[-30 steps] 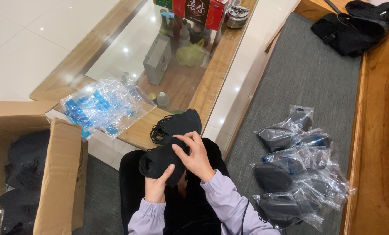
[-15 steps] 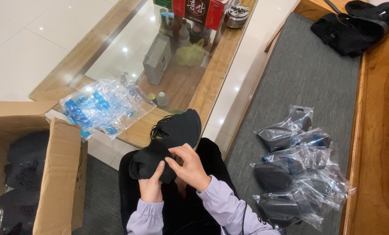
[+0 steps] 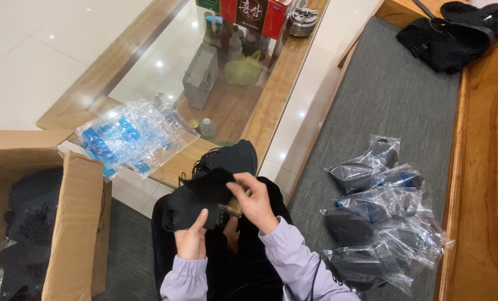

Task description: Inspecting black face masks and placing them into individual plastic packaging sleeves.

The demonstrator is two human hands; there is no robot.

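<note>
Over your lap, your left hand (image 3: pixel 192 239) grips the black mask (image 3: pixel 201 195) from below while your right hand (image 3: pixel 255 200) pinches its upper edge, keeping it flat. Empty clear bags (image 3: pixel 129 136) wait on the counter (image 3: pixel 271 89); bagged masks (image 3: pixel 371 217) pile on the bench beside you.
</note>
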